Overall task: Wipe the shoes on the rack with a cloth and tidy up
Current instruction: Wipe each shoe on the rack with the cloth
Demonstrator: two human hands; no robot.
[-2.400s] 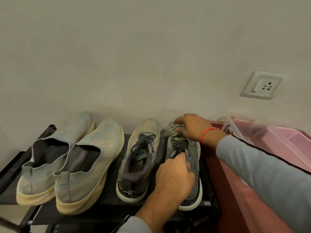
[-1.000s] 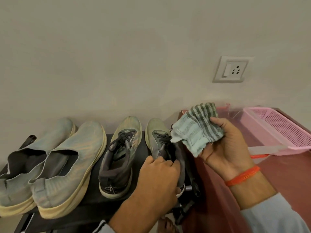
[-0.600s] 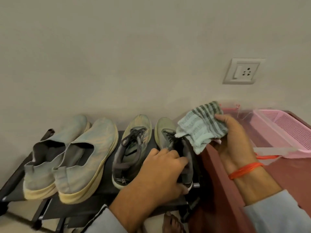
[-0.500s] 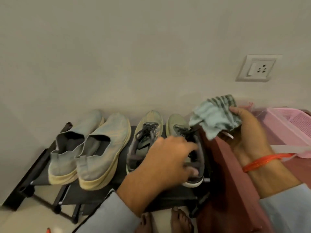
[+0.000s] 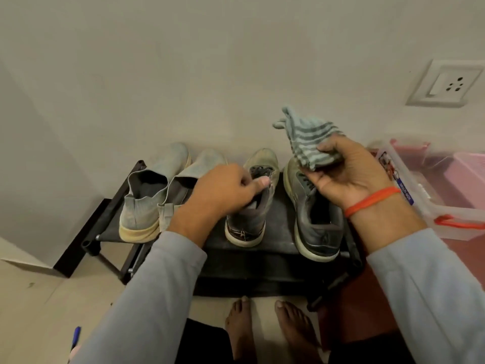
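Your left hand (image 5: 225, 193) has its fingers curled round the collar of the left grey lace-up sneaker (image 5: 250, 203), thumb laid along the tongue. That sneaker stands on the dark fabric shelf of the low black shoe rack (image 5: 278, 224), toe toward the far wall, between the pair of pale blue knit slip-on shoes (image 5: 157, 190) on the left and its mate, the right grey lace-up sneaker (image 5: 312, 219). Your right hand (image 5: 351, 174) is raised above the right sneaker, palm toward you, fingers and thumb pinching the bunched grey-and-green striped cloth (image 5: 307, 137), which touches no shoe.

The step in hand appears to be the wiping of the left sneaker. To do it well:

1. Hold the collar firmly so the sneaker cannot slide on the fabric shelf or tip against the slip-on beside it.
2. Re-fold the cloth so a flat face is presented; a bunched wad will probably cover little surface.
3. Bring the cloth across to the far toe cap, which looks dusty and yellowed, and draw it toward the near heel.
4. Work the pale sole edge and side walls; tilt the sneaker with your left hand as needed.
5. Keep the cloth's loose corner out of the laces.

A clear plastic box (image 5: 420, 195) and a pink plastic basket (image 5: 469, 177) stand at the right.
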